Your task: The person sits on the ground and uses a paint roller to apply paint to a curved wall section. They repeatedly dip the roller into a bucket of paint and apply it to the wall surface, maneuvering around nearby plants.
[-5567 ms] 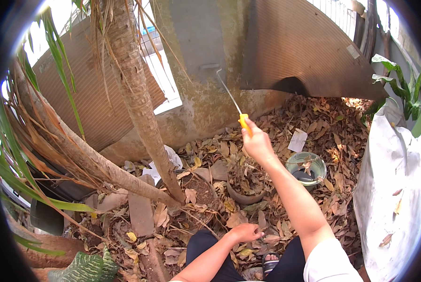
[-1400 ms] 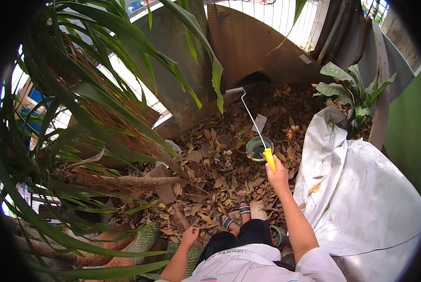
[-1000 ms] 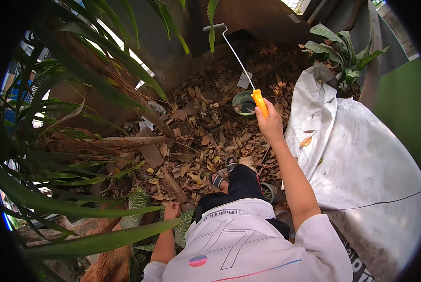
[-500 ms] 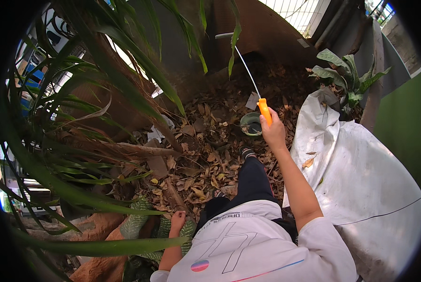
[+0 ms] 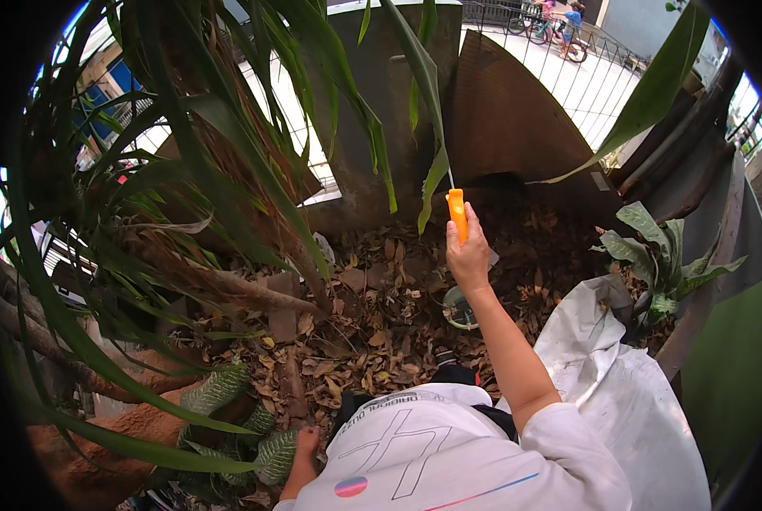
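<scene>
A thin metal rod (image 5: 452, 176) runs up from an orange handle (image 5: 457, 213), and my right hand (image 5: 469, 251) is wrapped round that handle with the arm stretched forward. Higher up, a long green leaf (image 5: 436, 162) covers part of the rod. The tool looks like a small paint roller; its grey head (image 5: 398, 59) shows faintly against the dark grey wall (image 5: 364, 162). Whether it touches the wall I cannot tell. Low at my left side, my left hand (image 5: 309, 439) hangs with its fingers curled, beside patterned green leaves (image 5: 276, 457). Nothing shows in it.
Long strappy leaves (image 5: 219, 128) and a slanting trunk (image 5: 236, 289) crowd the left. Dry leaves (image 5: 364, 341) cover the ground around a round green pot (image 5: 460, 308). A white sheet (image 5: 594, 341) lies at right, near a broad-leaved plant (image 5: 658, 251). Beyond a fence, people stand with bicycles.
My view has tipped up, bringing the fence and street in. My right hand has reached farther forward with the orange-handled tool, whose rod now passes behind the leaf. My left hand stays low.
</scene>
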The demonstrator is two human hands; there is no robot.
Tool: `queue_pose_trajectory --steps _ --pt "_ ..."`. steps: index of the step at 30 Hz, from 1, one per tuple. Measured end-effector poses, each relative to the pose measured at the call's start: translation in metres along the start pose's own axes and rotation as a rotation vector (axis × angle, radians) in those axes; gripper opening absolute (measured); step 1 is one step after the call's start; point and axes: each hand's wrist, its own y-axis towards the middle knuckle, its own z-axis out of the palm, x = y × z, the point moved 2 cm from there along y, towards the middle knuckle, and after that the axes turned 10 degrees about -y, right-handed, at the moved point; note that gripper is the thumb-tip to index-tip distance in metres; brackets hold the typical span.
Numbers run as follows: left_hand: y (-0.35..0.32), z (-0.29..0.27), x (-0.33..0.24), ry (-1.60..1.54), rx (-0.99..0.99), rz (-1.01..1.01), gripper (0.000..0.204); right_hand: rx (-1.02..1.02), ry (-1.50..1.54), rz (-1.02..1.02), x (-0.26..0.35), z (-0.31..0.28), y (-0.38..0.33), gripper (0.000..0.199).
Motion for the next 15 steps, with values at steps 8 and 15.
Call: queue_pose_trajectory --steps 8,15 --pt "-0.01 0.049 -0.169 -0.086 0.024 0.051 0.027 -0.042 0.06 -0.082 0.009 0.022 0.068 0.054" --pt "0.002 0.049 -0.198 0.017 0.007 0.131 0.035 -0.07 0.055 -0.093 0.022 0.039 0.093 0.055"
